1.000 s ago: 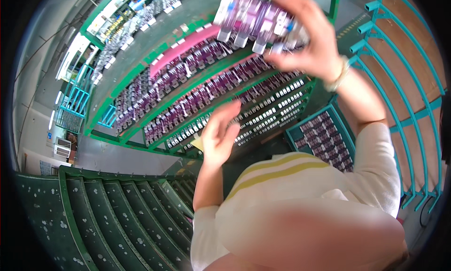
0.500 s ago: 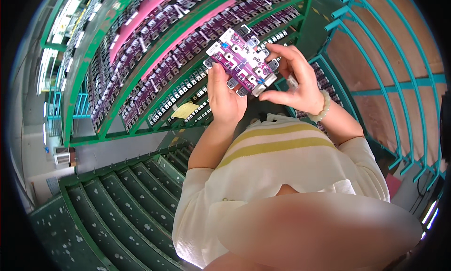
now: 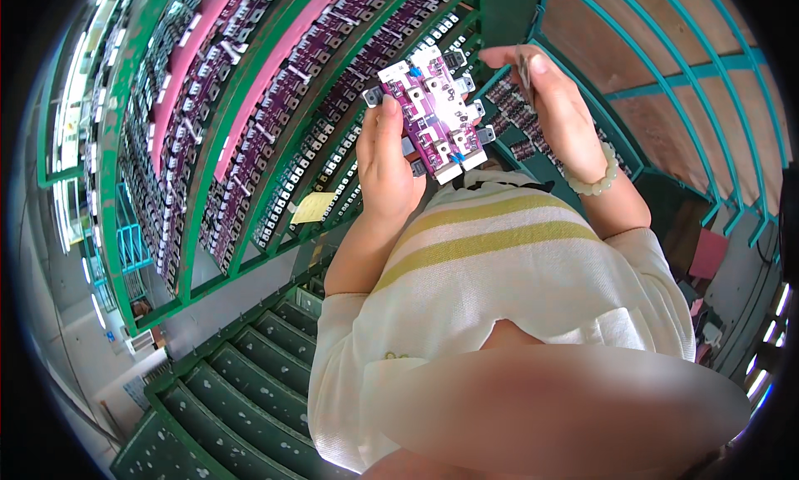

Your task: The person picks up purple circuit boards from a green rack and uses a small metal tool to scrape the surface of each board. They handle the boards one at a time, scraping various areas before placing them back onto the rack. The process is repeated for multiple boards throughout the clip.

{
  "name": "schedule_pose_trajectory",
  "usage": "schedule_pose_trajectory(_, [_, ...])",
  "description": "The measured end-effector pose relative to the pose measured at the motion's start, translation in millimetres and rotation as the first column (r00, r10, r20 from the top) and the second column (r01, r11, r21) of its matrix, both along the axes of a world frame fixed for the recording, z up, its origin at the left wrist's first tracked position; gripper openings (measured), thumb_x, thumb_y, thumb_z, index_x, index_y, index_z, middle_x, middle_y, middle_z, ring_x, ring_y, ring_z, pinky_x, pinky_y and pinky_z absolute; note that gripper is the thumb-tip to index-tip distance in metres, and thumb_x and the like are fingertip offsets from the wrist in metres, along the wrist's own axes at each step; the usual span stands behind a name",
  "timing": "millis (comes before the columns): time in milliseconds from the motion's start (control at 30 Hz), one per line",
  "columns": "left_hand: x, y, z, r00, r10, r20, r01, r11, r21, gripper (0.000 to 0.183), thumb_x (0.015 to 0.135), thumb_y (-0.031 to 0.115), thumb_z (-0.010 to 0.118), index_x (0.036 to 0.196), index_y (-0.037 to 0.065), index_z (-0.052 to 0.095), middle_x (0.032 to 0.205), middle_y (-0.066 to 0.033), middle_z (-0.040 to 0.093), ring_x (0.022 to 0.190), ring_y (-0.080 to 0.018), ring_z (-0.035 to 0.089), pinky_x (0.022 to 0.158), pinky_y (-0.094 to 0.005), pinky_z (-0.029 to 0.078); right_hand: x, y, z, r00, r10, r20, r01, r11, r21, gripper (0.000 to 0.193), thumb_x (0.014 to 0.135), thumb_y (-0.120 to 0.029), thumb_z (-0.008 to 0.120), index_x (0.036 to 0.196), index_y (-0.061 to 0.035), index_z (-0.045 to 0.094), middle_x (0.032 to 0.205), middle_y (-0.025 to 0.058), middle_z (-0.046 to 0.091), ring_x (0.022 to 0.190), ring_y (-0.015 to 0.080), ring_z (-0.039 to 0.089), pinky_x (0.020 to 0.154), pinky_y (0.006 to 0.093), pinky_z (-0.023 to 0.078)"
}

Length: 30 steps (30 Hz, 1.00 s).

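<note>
The largest item is a green rack (image 3: 218, 139), filling the upper left; its tiers carry close rows of purple boards (image 3: 283, 89). To the right is a teal frame (image 3: 682, 76) backed by brown panels. At lower left is a dark green stepped rack (image 3: 250, 397) with pale spots on its surface. A teal-edged tray (image 3: 617, 143) holding further purple boards is partly hidden behind the right arm. The person wears a white shirt (image 3: 491, 313) with yellow stripes.

Left hand (image 3: 389, 168): gripping the white-and-purple circuit board (image 3: 437, 118) by its left edge. The board lies to the right of the fingers, in front of the chest, tilted, printed face in view; dark tabs project from its sides.

Right hand (image 3: 566, 114): right of the board and apart from it, raised, pinching a thin grey piece (image 3: 523, 68) seen nearly edge-on; its kind cannot be determined.

Smaller items: pink sheet (image 3: 177, 97) on the green rack; yellow paper (image 3: 314, 208) left of the left hand; beaded bracelet (image 3: 593, 184) on the right wrist; two blue components (image 3: 457, 157) on the held board.
</note>
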State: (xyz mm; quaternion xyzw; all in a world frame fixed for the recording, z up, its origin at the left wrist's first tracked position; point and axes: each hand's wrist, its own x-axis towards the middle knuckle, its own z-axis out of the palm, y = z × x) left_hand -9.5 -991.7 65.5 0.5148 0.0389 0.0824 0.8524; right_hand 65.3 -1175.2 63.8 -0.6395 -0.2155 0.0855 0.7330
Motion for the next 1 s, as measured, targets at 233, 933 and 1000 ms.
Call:
schedule_pose_trajectory(233, [3.4,-17.7,7.1,0.993,-0.042,-0.112,0.032,0.996,-0.086,0.017,0.098,0.015,0.050,0.104,-0.001,0.051,0.095,-0.0100,0.062,0.079,-0.0103,0.063,0.071,-0.0256,0.053,-9.2,-5.9,-1.9,0.782,-0.231,0.579,0.407,0.892,-0.194,0.014,0.086,-0.013,0.065,0.095,-0.0024,0.066,0.080,0.0093,0.058,0.067,0.0236,0.057,0.061,0.0318,0.046])
schedule_pose_trajectory(933, [7.6,-27.2,2.0,0.993,-0.113,-0.044,0.110,0.991,-0.072,0.017,0.098,0.016,0.049,0.104,0.000,0.051,0.095,-0.0078,0.061,0.082,-0.0093,0.060,0.071,-0.0252,0.051,-30.3,-26.4,-4.6,0.638,-0.160,0.753,0.465,0.860,-0.212,0.018,0.076,-0.015,0.073,0.091,-0.0075,0.070,0.076,0.0054,0.060,0.063,0.0202,0.059,0.056,0.0297,0.047])
schedule_pose_trajectory(1000, [7.8,-27.7,3.4,0.994,-0.092,-0.054,0.088,0.993,-0.084,0.017,0.098,0.017,0.049,0.103,0.000,0.051,0.095,-0.0082,0.062,0.082,-0.0102,0.061,0.072,-0.0257,0.051,-30.5,-24.7,-5.6,0.625,-0.156,0.765,0.463,0.863,-0.203,0.019,0.075,-0.016,0.074,0.091,-0.0075,0.070,0.075,0.0045,0.060,0.062,0.0193,0.059,0.055,0.0296,0.047])
